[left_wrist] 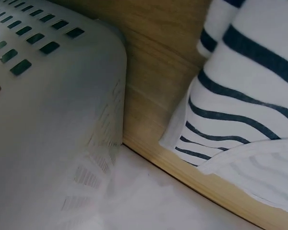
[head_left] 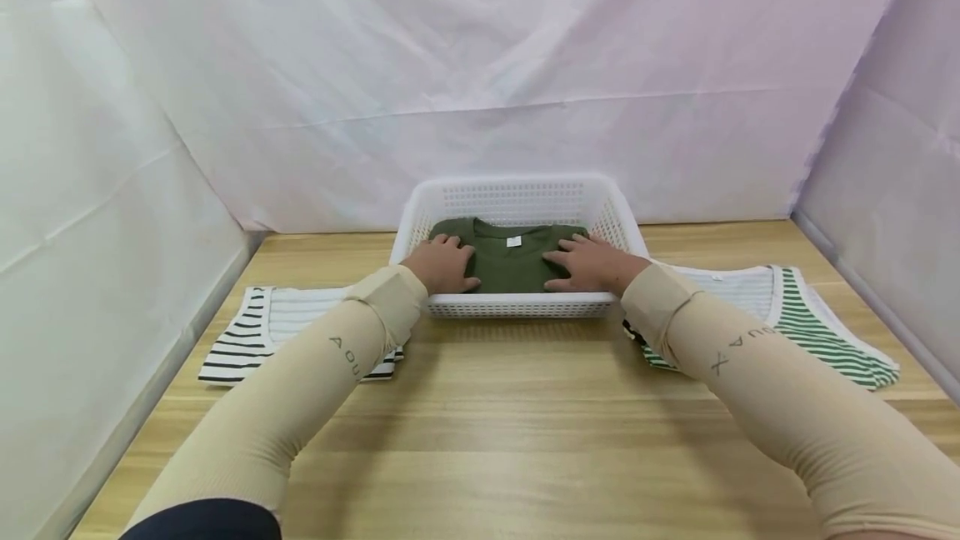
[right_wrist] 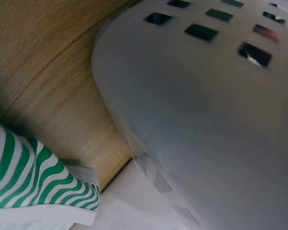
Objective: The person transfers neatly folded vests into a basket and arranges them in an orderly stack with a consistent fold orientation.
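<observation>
A dark green garment (head_left: 510, 267) with a white neck label lies in a white perforated basket (head_left: 525, 303) at the back of the table. On the garment's left side rests my left hand (head_left: 442, 263), fingers spread and relaxed. My right hand (head_left: 588, 263) lies on its right side, fingers extended. Both hands are inside the basket, palms down. In the left wrist view the basket wall (left_wrist: 53, 110) hides the left hand almost wholly; the right wrist view likewise shows mostly basket wall (right_wrist: 197, 105).
A black-and-white striped garment (head_left: 240, 348) lies left of the basket, also in the left wrist view (left_wrist: 245, 100). Right of it is a green-and-white striped garment (head_left: 825, 344). White sheets (head_left: 480, 40) stand behind and at both sides of the wooden table (head_left: 510, 423).
</observation>
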`<state>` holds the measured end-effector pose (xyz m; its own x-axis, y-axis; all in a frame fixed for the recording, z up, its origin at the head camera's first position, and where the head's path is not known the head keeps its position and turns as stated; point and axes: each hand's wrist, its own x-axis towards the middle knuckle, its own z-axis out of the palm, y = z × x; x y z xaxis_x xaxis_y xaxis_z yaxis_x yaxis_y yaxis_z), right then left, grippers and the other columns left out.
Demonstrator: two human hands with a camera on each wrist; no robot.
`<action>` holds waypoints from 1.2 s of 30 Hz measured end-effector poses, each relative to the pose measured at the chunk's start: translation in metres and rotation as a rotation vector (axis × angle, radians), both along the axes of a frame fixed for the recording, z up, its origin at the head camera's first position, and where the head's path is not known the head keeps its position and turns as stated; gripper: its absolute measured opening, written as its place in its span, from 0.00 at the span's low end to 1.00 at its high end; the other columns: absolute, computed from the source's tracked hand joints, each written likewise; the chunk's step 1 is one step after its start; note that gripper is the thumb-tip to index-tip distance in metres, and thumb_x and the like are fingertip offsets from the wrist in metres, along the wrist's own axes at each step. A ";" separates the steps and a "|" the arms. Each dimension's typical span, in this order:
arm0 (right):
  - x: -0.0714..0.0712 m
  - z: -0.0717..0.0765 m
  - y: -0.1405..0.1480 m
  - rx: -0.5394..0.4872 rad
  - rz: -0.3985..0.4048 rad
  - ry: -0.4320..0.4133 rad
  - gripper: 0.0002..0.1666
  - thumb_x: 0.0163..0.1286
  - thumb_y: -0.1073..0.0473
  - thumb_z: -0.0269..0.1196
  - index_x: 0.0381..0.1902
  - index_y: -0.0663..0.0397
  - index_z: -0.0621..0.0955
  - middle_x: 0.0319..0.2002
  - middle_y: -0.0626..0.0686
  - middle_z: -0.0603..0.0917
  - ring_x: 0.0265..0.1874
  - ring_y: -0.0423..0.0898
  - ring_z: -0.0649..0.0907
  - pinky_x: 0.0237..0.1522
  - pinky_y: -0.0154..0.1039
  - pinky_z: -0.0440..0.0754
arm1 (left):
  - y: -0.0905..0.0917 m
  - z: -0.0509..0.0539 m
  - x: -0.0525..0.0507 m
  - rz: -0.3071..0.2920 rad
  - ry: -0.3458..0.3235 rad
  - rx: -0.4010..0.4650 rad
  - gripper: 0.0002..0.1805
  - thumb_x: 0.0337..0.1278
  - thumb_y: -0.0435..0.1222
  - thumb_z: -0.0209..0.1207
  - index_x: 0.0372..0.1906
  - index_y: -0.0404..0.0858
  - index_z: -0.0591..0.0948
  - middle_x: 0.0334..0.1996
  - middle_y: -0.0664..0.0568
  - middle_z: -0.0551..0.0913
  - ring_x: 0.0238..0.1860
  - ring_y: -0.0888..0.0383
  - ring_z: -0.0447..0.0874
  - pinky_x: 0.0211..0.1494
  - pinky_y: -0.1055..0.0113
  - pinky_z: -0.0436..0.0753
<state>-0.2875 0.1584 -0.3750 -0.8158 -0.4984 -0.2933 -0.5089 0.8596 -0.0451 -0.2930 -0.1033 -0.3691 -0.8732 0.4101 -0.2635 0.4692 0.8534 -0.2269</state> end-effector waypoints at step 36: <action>0.022 0.004 0.010 0.023 0.043 -0.082 0.42 0.73 0.47 0.61 0.77 0.58 0.62 0.74 0.70 0.61 0.75 0.68 0.59 0.74 0.65 0.55 | 0.017 0.004 0.031 0.062 -0.151 0.015 0.42 0.70 0.62 0.48 0.76 0.37 0.63 0.71 0.34 0.67 0.75 0.35 0.60 0.75 0.42 0.62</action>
<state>-0.2651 0.1684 -0.3712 -0.7668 -0.5244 -0.3702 -0.5405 0.8386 -0.0683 -0.2621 -0.0861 -0.3653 -0.8478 0.3615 -0.3881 0.4434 0.8846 -0.1444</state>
